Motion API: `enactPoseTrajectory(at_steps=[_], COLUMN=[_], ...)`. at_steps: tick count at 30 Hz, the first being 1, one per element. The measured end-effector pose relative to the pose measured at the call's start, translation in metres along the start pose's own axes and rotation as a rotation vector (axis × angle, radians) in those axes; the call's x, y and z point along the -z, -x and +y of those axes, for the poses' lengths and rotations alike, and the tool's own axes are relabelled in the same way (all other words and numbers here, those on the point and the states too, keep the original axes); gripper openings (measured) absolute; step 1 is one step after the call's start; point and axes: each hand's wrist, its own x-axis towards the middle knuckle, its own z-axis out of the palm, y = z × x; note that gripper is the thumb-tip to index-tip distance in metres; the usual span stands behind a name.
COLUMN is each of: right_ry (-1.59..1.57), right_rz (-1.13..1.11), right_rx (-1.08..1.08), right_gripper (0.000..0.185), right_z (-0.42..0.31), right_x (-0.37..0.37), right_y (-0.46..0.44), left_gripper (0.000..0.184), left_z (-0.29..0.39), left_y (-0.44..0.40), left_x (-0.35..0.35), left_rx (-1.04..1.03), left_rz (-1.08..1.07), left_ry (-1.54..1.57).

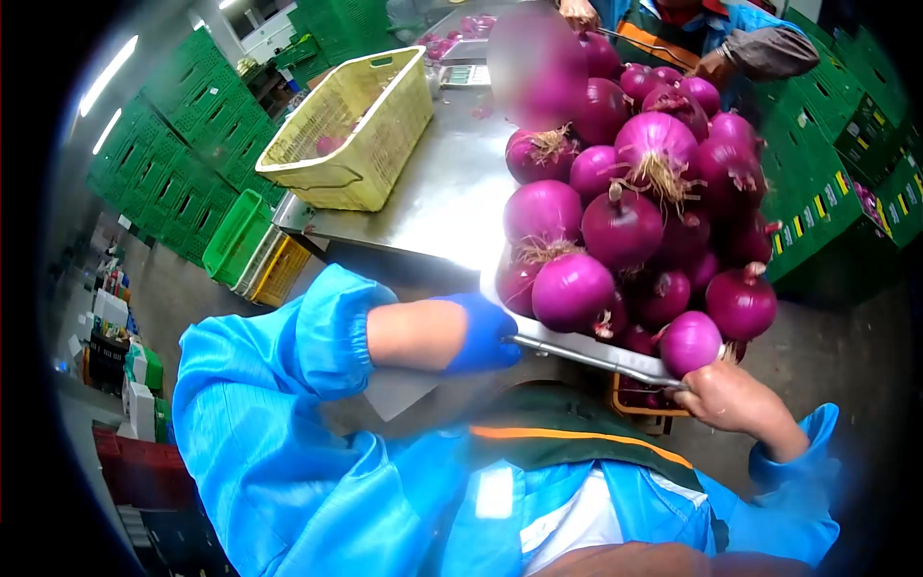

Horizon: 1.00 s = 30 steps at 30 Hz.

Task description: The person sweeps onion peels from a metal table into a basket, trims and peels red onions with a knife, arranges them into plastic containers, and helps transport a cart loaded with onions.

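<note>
A large heap of red onions (623, 229), some with dry roots showing, fills a pale tray (586, 346) in front of me. Along its near side runs a metal handle bar (577, 356). My left hand (484, 334), in a blue glove, is closed around the bar's left end. At the right end my bare right hand (728, 396) grips the same bar, close to an onion (690, 343) at the heap's edge. Most of the tray is hidden under the onions.
Across the heap, a co-worker's hands (711, 69) are at a similar bar. A yellow crate (394, 144) stands on the steel table (447, 216) to the left. Green crates (187, 144) are stacked on both sides. Below the tray is an orange crate (625, 404).
</note>
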Motion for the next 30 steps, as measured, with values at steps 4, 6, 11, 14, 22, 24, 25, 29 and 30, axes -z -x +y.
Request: enactPoseTrajectory(at_steps=[4,6,11,14,22,24,25,29,30], right_ry=[0.011,-0.003,0.072,0.102,0.141,0.130,0.142,0.110,0.089], right_rz=[-0.046,-0.087,-0.261,-0.332,-0.368,-0.340,-0.336,-0.336,-0.348], right_rx=[0.009,0.017,-0.007,-0.009,0.015,0.025,0.013,0.005,-0.009], right_gripper=[0.022,0.025,0.040,0.044,0.043,0.043,0.042,0.044,0.045], right_z=[-0.025,-0.036,-0.066,-0.087,-0.142,-0.164,-0.179,-0.229,-0.240], right_x=[0.015,0.023,0.051,0.068,0.082,0.082,0.082,0.082,0.082], right_y=[-0.036,-0.050,-0.084,-0.101,-0.155,-0.178,-0.186,-0.236,-0.248], left_gripper=[0.035,0.038,0.038,0.041,0.038,0.036,0.035,0.034,0.034], left_z=[-0.022,-0.033,-0.085,-0.108,-0.195,-0.228,-0.240,-0.305,-0.315], left_y=[0.024,0.029,0.037,0.043,0.054,0.061,0.064,0.084,0.090], left_x=[0.031,0.038,0.043,0.042,0.048,0.058,0.062,0.096,0.107], left_rx=[-0.050,0.077,0.066,0.176,0.081,0.019,0.047,-0.096,-0.060], left_rz=[-0.015,-0.010,0.024,0.122,0.227,0.178,0.170,0.158,0.149], left_ry=[-0.131,-0.041,-0.019,0.102,0.196,0.182,0.185,0.074,0.092])
